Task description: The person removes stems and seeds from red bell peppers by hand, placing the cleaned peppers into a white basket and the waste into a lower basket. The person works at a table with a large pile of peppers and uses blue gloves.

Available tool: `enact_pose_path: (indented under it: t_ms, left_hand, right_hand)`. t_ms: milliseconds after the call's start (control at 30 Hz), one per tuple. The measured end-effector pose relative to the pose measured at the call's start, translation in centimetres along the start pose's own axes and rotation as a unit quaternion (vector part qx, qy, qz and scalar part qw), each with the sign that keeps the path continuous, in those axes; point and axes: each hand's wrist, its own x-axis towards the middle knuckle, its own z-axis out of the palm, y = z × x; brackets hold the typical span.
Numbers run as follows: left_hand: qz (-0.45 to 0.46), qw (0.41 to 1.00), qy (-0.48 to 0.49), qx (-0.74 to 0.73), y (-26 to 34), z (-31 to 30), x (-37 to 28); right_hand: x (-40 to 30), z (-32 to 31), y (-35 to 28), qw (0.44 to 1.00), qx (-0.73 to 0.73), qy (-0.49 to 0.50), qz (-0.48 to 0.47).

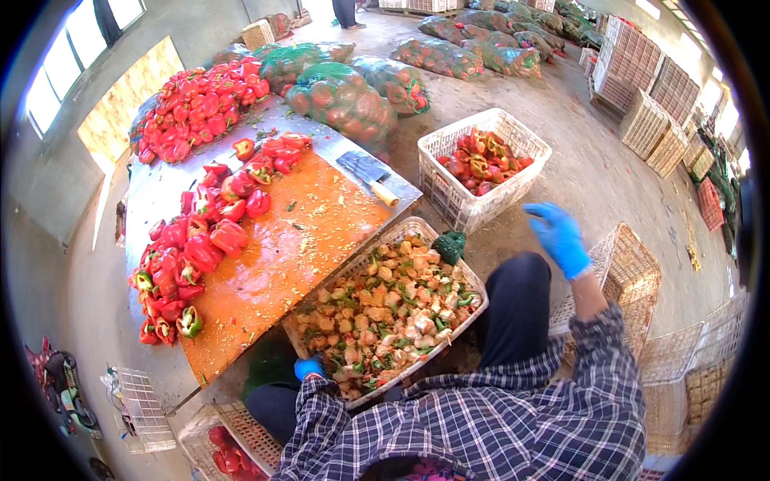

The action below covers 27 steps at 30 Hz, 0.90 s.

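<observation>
My right hand (558, 237), in a blue glove, is raised in the air over my right knee, fingers apart and nothing in it. Blue-gloved too, my left hand (308, 368) is at the left rim of a plastic crate (475, 312); its fingers are too hidden to tell whether they grip. Pepper cores with seeds and green stems (385, 294) fill that crate in front of me. A dark green bundle (449, 246) sits on its far corner. On the table's orange board (301, 234) lie cut red bell peppers (204, 246). A cleaver (367, 174) with a wooden handle rests beyond them.
A white crate (433, 174) of red pepper pieces (481, 159) stands beyond the table's right corner. Whole red peppers (198, 108) are heaped at the table's far end. Green net sacks (343, 102) lie behind. An open crate (631, 276) is beside my right arm.
</observation>
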Motion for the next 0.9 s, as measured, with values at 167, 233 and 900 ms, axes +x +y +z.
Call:
enact_pose_path:
  t_ms: [167, 233, 900]
  left_hand:
    - [0.101, 0.971, 0.019, 0.216, 1.0, -1.1, -1.6]
    - [0.116, 0.979, 0.042, 0.165, 0.4, 1.2, -1.0]
    - [0.095, 0.969, 0.007, 0.230, 1.9, -0.6, 0.2]
  right_hand:
    - [3.6, 10.2, -7.5, 0.942, -0.180, -0.283, 0.005]
    - [2.9, 13.2, -6.7, 0.895, -0.220, -0.378, 0.088]
    - [-1.1, 27.9, 2.3, 0.919, 0.181, -0.297, 0.183]
